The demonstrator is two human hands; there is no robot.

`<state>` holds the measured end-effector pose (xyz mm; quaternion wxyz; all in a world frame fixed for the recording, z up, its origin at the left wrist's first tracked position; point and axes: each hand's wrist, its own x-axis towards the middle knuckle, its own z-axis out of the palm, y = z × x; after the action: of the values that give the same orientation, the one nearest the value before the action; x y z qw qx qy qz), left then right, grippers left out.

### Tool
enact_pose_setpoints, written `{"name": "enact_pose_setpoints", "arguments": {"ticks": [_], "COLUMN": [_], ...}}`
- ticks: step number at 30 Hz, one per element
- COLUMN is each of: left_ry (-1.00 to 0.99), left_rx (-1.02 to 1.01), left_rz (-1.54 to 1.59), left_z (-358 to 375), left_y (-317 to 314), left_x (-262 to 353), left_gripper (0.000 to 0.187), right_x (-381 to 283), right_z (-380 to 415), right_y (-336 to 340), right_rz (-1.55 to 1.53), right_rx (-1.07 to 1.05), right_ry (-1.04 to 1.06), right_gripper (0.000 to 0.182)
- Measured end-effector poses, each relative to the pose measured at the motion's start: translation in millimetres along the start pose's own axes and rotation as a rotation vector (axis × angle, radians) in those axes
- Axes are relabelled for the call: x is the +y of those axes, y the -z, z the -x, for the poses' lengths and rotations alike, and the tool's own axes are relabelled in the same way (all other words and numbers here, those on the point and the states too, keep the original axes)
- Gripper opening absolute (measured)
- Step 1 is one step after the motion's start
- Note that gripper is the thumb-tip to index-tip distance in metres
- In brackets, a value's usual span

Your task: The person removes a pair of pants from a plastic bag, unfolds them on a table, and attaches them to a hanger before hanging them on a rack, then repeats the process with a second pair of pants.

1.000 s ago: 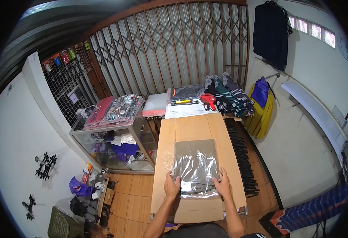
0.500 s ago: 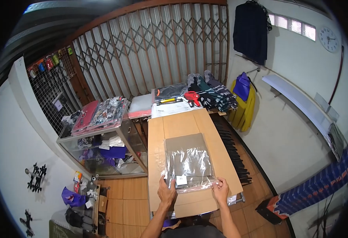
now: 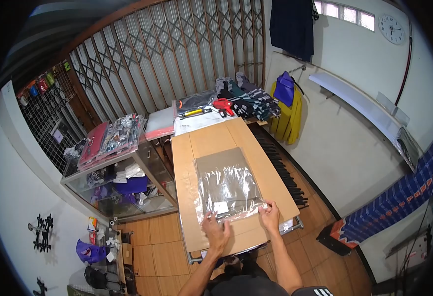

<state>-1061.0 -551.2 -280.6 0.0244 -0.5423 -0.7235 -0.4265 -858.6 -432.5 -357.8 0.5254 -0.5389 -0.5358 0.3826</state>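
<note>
The tan surface [image 3: 209,140] carries a clear bag [image 3: 228,180]; the right hand [image 3: 269,214] pinches its near-right corner, the left hand [image 3: 216,233] splays at its near-left; even tension should limit creases.

Grey-brown cloth [image 3: 228,180], white label [image 3: 221,207]
</note>
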Motion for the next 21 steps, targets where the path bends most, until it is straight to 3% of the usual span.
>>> {"name": "enact_pose_setpoints", "arguments": {"ticks": [3,10,14,21], "left_ry": [-0.202,-0.364,-0.361,-0.268], "left_rx": [-0.133,-0.292,-0.329,-0.322], "left_rz": [0.208,0.285,0.322,0.387], "left_z": [-6.4,-30.8,-32.9,-34.5], "left_y": [-19.3,-69.4,-84.1,-82.9], "left_x": [15.0,42.3,35.8,34.6], "left_gripper": [0.040,0.028,0.016,0.012], "right_x": [-21.6,-35.3,-38.1,-44.8], "right_z": [2.3,5.6,8.4,8.6], "right_y": [1.0,-0.5,-1.5,2.0], "right_rz": [0.083,-0.119,0.018,-0.055], "right_rx": [0.008,0.019,0.026,-0.076], "right_ry": [-0.062,-0.089,-0.065,-0.040], "right_gripper": [0.037,0.037,0.039,0.046]}}
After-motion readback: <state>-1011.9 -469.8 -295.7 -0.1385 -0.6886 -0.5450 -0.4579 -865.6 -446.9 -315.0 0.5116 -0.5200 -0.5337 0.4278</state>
